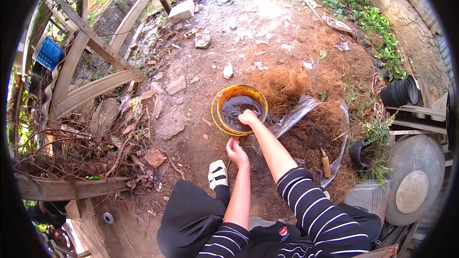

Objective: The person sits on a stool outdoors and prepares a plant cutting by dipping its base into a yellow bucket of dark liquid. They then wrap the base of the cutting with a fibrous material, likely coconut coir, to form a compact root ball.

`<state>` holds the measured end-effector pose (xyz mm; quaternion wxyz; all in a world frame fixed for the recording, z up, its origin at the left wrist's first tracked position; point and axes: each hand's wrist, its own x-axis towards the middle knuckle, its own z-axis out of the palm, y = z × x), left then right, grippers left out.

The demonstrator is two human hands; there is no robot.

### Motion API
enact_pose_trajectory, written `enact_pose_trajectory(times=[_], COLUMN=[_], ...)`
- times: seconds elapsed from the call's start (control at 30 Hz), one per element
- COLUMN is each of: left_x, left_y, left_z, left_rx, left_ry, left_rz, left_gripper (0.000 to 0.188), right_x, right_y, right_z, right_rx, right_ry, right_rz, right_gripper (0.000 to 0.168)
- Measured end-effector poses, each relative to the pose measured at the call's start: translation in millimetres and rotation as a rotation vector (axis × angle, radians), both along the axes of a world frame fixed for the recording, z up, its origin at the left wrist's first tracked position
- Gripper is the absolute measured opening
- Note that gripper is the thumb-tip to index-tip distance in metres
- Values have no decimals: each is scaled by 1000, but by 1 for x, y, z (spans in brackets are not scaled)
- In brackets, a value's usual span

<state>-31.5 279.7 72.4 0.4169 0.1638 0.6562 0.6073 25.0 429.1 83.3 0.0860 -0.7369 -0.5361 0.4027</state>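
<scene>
A yellow bucket (pixel 265 105) of dark brown liquid (pixel 233 105) stands on the dirt ground before me, its wire handle lowered to the left side. My right hand (pixel 248 117) reaches into it from the right, fingers bent down at the liquid. Whether those fingers hold anything is hidden. Ripples show on the surface beside them. Just below the near rim, my left hand (pixel 237 153) hangs palm up with loosely curled fingers and nothing visible in it. Right of the bucket lies a heap of brown coir-like fibre (pixel 283 84), with dark soil (pixel 304 138) nearer me.
Clear plastic sheeting (pixel 296 114) crosses the fibre. A wooden-handled tool (pixel 326 165) is stuck in the soil's right side. Farther right are black plant pots (pixel 398 91), a potted fern (pixel 376 132) and a large round object (pixel 416 179). Wooden beams (pixel 96 89), stones and dry vines lie left.
</scene>
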Motion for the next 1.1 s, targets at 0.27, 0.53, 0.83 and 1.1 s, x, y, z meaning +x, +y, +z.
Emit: enact_pose_trajectory(times=[0.27,0.53,0.83,1.1], left_x=[11,39,69,57], left_y=[-5,-24,-40,-41], left_z=[2,-1,14,14], left_rx=[-20,95,238,27], left_ry=[-17,236,716,1073], left_rz=[-41,-244,-706,-1116], left_gripper=[28,22,21,31], right_x=[41,149,230,288], right_y=[6,-49,-124,-264], right_z=[48,115,48,30], right_rx=[-378,-419,186,140], right_ry=[1241,931,307,-501], right_rz=[-503,-218,-34,-273], right_gripper=[33,36,40,41])
